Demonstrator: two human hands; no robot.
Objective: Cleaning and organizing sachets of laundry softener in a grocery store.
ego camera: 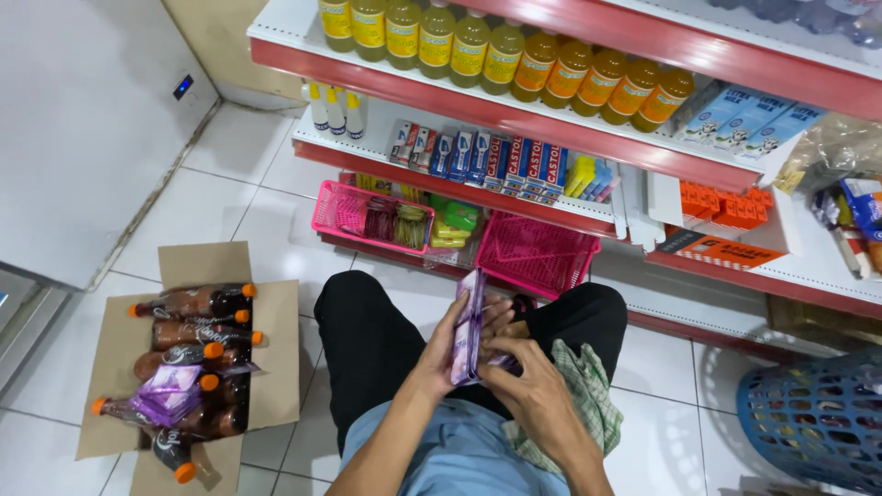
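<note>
purple packet stack [469,326] held upright on edge over the person's lap, between the two knees in black trousers [367,340]. only the narrow side and part of one face show; how many packets are in it is hard to tell, and the lower end is covered by the hands.

left hand [447,344] wraps the stack from the near side, fingers [496,312] curled over the far face, closed around it. right hand [533,386] comes in from below right, its fingers bent against the bottom of the stack; their tips are hidden behind the packets, so whether they grip or only press cannot be told. both forearms are cut off by the lower edge.

a green checked cloth [588,400] lies on the right thigh, partly under the right forearm.

just ahead, an empty pink basket [537,253] on the floor by the red shelf [514,197]; a second pink basket [363,216] to its left holds small goods, too small to identify.

well to the left, an open cardboard box [188,367] of dark bottles with orange caps, a purple packet [170,390] lying on top. blue laundry basket [818,413] at right, cut off by the frame.
</note>
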